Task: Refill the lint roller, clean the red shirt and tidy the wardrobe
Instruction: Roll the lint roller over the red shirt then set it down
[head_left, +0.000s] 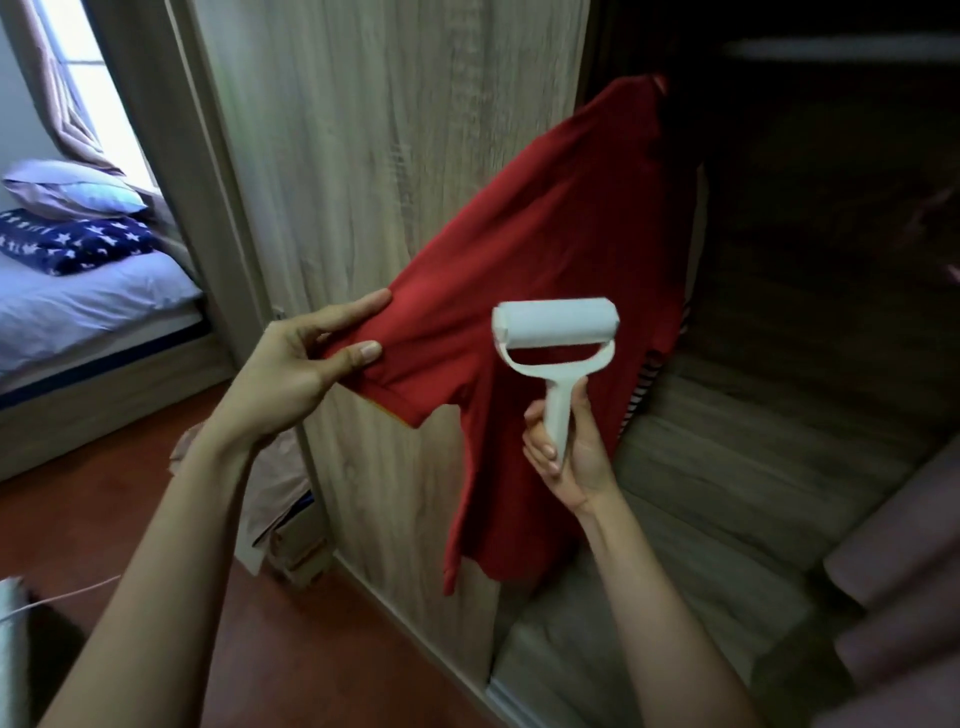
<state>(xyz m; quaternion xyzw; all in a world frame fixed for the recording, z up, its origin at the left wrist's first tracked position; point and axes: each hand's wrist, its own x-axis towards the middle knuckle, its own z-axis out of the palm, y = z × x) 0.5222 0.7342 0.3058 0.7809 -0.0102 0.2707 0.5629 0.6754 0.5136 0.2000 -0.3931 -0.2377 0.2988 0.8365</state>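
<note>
Red shirt (545, 249) hangs at the open wardrobe (779, 312), top end up in the dark interior, body draped down in front of the wood door panel (374, 156). 1 sleeve is pulled out to my left and stretched roughly level. My left hand (296, 374) pinches the sleeve end: thumb (363, 353) on the near face of the cloth, index finger (358, 309) straight along the top edge, other fingers behind the cloth, can't see them. Lint roller (556, 332) is white, its roll lying crosswise in front of the shirt just right of the sleeve base; can't tell from this angle if it touches the cloth or sits just off it. Handle points down into my right hand (576, 457), fingers wrapped round the lower handle, thumb up along its right side. Hands well apart, the sleeve between them. A striped garment (649, 384) shows behind the shirt's right edge. Wardrobe bottom is wood-grain; blurred mauve folded items (893, 597) at lower right. Far left: bed (78, 306) with a pillow (67, 187) and a navy star-print blanket (78, 239). Red-brown floor (130, 493) below.
</note>
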